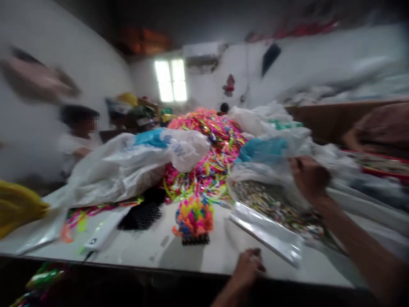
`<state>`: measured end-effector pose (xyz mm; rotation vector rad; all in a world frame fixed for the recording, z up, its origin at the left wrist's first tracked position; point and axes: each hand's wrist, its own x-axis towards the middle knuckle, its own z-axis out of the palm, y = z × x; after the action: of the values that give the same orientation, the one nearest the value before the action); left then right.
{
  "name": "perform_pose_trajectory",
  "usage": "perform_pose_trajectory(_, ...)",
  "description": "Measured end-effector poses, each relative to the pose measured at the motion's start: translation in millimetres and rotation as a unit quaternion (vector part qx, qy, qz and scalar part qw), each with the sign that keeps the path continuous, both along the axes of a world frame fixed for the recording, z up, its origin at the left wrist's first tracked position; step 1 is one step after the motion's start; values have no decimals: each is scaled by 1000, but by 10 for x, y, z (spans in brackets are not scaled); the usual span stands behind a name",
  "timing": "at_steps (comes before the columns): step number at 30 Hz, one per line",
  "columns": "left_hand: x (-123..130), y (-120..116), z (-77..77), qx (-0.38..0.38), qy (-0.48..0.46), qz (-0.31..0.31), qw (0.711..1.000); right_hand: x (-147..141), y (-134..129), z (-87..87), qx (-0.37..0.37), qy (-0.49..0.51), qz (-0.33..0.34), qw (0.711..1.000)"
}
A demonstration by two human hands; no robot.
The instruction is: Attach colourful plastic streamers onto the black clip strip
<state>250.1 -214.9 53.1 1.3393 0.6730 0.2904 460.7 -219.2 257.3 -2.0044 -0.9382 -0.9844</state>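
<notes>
The picture is blurred by motion. My right hand [309, 177] is raised over the right side of the white table [179, 251] and grips the top of a clear plastic bag [271, 200] full of small mixed-colour pieces. My left hand [249, 266] rests at the table's front edge with its fingers curled; nothing shows in it. Just left of the bag stands a small cluster of neon orange, pink and yellow pieces [194, 217] on a black base.
A big heap of neon strips [214, 145] fills the table's middle, flanked by white plastic sacks [128, 166]. A black mesh piece [143, 215] and a white flat device [104, 232] lie front left. A person in white [76, 140] sits at far left; another person's arm [380, 132] at right.
</notes>
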Motion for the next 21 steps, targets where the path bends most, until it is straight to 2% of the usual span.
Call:
perform_pose_trajectory(1,14,4,-21,-8,-15,-9,1000,-34,-114,-17,-14,24,-17,999)
perform_pose_trajectory(4,13,16,-2,-59,-88,5,994,-360,-304,-200,-81,52,64,993)
perform_pose_trajectory(8,-59,50,177,-172,-230,27,957,-884,-441,-683,-158,134,194,959)
perform_pose_trajectory(10,-110,78,271,-224,-272,29,935,-1019,-507,-919,-161,215,226,936)
perform_pose_trajectory(12,-174,105,344,-244,-278,43,928,-1060,-545,-1111,-139,296,243,913)
perform_pose_trajectory(14,-247,121,396,-244,-270,61,929,-1050,-547,-1254,-113,358,253,892)
perform_pose_trajectory(16,-313,123,435,-230,-255,59,937,-1031,-520,-1348,-103,381,247,885)
perform_pose_trajectory(18,-358,115,470,-186,-226,52,955,-1021,-481,-1391,-110,368,225,895)
perform_pose_trajectory(21,-382,94,531,-84,-170,76,979,-1052,-458,-1352,-139,318,200,916)
